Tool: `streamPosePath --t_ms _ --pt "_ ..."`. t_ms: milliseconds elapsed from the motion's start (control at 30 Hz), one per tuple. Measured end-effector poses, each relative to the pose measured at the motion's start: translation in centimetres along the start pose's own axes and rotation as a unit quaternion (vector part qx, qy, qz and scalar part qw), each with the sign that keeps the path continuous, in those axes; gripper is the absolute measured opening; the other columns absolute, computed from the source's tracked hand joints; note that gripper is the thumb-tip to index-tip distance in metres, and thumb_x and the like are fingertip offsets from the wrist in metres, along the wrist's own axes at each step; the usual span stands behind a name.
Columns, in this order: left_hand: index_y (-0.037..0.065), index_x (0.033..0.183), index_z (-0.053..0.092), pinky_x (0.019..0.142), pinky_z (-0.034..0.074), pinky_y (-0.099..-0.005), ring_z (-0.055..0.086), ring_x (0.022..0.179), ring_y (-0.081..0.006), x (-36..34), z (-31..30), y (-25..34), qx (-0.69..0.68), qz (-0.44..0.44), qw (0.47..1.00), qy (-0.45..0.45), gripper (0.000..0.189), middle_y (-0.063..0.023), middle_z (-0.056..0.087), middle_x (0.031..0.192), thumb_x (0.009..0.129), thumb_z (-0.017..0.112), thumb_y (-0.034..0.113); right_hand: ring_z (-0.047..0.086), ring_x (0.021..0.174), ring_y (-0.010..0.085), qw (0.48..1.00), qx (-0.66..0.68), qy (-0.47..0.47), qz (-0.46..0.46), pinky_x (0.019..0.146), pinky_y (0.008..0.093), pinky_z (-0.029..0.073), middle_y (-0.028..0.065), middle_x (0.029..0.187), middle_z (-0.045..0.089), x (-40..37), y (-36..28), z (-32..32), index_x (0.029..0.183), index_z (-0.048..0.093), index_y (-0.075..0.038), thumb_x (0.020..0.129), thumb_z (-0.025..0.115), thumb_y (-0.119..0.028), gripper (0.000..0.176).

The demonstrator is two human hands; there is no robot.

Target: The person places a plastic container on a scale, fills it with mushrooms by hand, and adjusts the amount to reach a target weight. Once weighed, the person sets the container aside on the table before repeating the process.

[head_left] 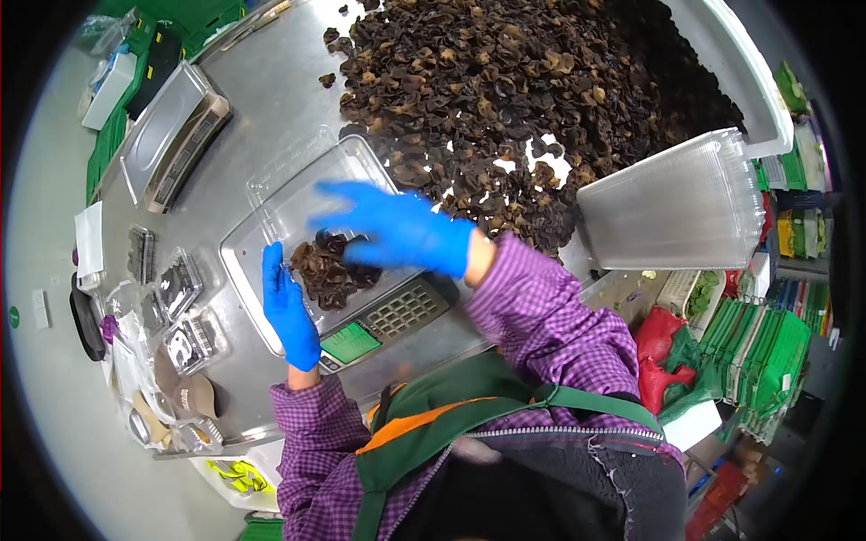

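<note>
Brown wood ear mushrooms (327, 275) lie in a clear plastic container, whose edges are partly hidden by my hands, on the metal pan of a weighing scale (241, 287). My left hand (290, 311), in a blue glove, is held with its fingers stretched out along the left side of these mushrooms. Over their right side hovers my right hand (397, 227), also gloved in blue, its fingers spread and slightly blurred. Nothing shows in its grasp. The scale's green display (352, 343) and keypad (404, 309) face me.
A large heap of wood ear mushrooms (505, 81) covers the far side of the steel table (257, 86). Nested clear plastic containers (672, 203) stand at right. Filled clear packs (188, 345), a cap (191, 389) and a film-roll box (185, 149) are at left.
</note>
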State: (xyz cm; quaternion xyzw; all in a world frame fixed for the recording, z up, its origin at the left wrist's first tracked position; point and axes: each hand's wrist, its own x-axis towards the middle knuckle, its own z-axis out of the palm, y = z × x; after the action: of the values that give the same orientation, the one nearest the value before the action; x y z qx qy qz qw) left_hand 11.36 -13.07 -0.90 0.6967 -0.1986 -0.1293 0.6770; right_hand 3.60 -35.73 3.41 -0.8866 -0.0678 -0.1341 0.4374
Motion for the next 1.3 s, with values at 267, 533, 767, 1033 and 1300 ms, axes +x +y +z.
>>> streamPosePath --t_ms 267,533,767,1033,1300 --pt "-0.002 0.136 0.042 0.111 0.025 -0.0343 0.036 0.134 -0.0224 -0.1 0.4 -0.4 0.036 0.006 0.999 0.026 0.047 -0.0119 0.041 0.143 0.09 0.045 0.002 0.047 0.116 0.0353 0.909 -0.289 0.043 0.296 0.091 0.0443 0.046 0.0138 0.133 0.042 -8.5 15.2 0.1 0.127 0.051 -0.014 0.073 0.072 -0.036 0.062" --pt "0.0 0.135 0.045 0.109 0.029 -0.0337 0.038 0.132 -0.0211 -1.0 -0.8 1.1 0.082 -0.001 0.995 0.059 0.047 -0.0103 0.044 0.141 0.088 0.044 0.0 0.062 0.08 0.026 0.947 -0.031 0.213 0.239 0.071 0.0344 0.05 0.0117 0.088 0.062 -8.5 13.4 -3.5 0.091 0.064 -0.006 0.072 0.07 -0.012 0.02" --pt "0.003 0.139 0.04 0.113 0.022 -0.0361 0.034 0.135 -0.0208 -1.0 -1.0 2.3 0.122 0.052 0.991 0.0 0.054 -0.009 0.041 0.143 0.086 0.043 -0.003 0.063 0.083 0.0087 0.948 0.235 0.158 0.144 0.077 0.0241 0.052 0.0055 0.091 0.066 -0.6 -1.6 -2.7 0.097 0.066 -0.003 0.078 0.071 -0.005 0.02" --pt "0.006 0.135 0.047 0.11 0.028 -0.0365 0.037 0.133 -0.0229 -1.7 -0.6 1.1 0.2 0.133 0.968 -0.073 0.053 -0.0121 0.046 0.138 0.083 0.049 -0.004 0.06 0.1 0.0208 0.983 -0.164 0.03 -0.071 0.087 0.0347 0.048 0.0123 0.113 0.06 1.4 -2.4 3.6 0.117 0.061 -0.011 0.077 0.072 -0.024 0.044" --pt "0.003 0.127 0.055 0.1 0.037 -0.0274 0.052 0.117 -0.0148 -2.2 -2.9 1.0 0.092 0.057 0.993 0.04 0.042 -0.0069 0.058 0.128 0.087 0.044 -0.005 0.057 0.102 0.0308 0.927 -0.284 0.124 0.211 0.092 0.0388 0.045 0.0126 0.115 0.059 -12.2 6.6 0.6 0.122 0.059 -0.012 0.077 0.067 -0.005 0.047"
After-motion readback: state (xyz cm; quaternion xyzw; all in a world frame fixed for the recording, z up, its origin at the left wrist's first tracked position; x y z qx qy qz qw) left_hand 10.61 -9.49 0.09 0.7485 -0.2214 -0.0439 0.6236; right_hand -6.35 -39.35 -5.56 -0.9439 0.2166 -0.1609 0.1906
